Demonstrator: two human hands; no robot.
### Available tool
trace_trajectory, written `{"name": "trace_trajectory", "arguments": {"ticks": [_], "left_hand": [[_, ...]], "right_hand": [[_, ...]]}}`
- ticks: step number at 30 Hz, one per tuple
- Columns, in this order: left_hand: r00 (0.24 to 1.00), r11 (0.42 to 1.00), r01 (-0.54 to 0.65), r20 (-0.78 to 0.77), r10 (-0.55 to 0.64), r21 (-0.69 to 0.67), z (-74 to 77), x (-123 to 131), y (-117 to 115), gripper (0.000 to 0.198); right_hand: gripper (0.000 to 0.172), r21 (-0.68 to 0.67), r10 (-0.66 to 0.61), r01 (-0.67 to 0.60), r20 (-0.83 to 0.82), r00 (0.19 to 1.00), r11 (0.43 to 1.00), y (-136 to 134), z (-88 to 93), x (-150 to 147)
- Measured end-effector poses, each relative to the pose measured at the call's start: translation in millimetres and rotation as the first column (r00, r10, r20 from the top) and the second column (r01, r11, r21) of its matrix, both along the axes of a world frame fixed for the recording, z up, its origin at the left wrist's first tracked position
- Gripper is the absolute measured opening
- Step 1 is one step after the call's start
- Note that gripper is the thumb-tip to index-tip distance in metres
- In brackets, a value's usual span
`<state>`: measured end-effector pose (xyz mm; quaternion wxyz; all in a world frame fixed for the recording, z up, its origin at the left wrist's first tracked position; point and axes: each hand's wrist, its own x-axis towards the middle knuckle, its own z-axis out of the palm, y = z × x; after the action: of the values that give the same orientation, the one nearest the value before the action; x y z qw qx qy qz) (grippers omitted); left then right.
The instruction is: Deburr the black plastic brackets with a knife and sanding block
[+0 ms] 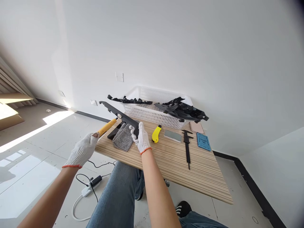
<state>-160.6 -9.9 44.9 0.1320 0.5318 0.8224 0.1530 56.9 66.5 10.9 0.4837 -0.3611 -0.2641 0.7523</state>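
Observation:
My left hand [83, 148], in a white knitted glove with an orange cuff, is closed around the yellow handle of a slim tool [107, 127]. The tool's far end meets or lies just in front of a long black plastic trim piece [125, 118]; a small pale round spot shows there, and I cannot tell which of the two it belongs to. Gloved the same way, my right hand [142, 139] grips the trim piece by its near end, holding it tilted above the table. Below it lies a grey cloth [123, 136], partly over a dark flat object [113, 132].
A white plastic basket [154, 114] stands at the table's back, with black plastic parts [182, 109] across its rim. On the wooden table [201, 177] lie a yellow cutter [156, 134], a grey flat piece [172, 136], black calipers [187, 145] and a blue tray-like piece [203, 141]. A power strip [91, 186] lies below.

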Motion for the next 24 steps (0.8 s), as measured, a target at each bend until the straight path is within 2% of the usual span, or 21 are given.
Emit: {"name": "trace_trajectory", "arguments": {"ticks": [8,11,16,24], "left_hand": [[0.996,0.993,0.027,0.082,-0.037,0.113,-5.1,-10,0,0.05],[0.995,0.993,0.03,0.091,-0.041,0.114,-6.3,-15,3,0.048],[0.994,0.997,0.072,0.078,-0.075,0.041,-6.4,-18,6,0.048],[0.985,0.989,0.111,0.124,-0.123,0.097,-10.1,-28,4,0.052]], "right_hand": [[0.061,0.011,0.005,-0.005,0.021,1.0,1.0,-2,0.9,0],[0.06,0.028,-0.003,0.002,0.032,0.999,1.0,-3,-0.2,-1],[0.06,0.052,-0.007,0.006,0.033,0.999,0.999,-2,-2.2,0],[0.06,0.043,-0.014,0.013,0.033,0.999,0.999,-1,-5.1,0]]}}
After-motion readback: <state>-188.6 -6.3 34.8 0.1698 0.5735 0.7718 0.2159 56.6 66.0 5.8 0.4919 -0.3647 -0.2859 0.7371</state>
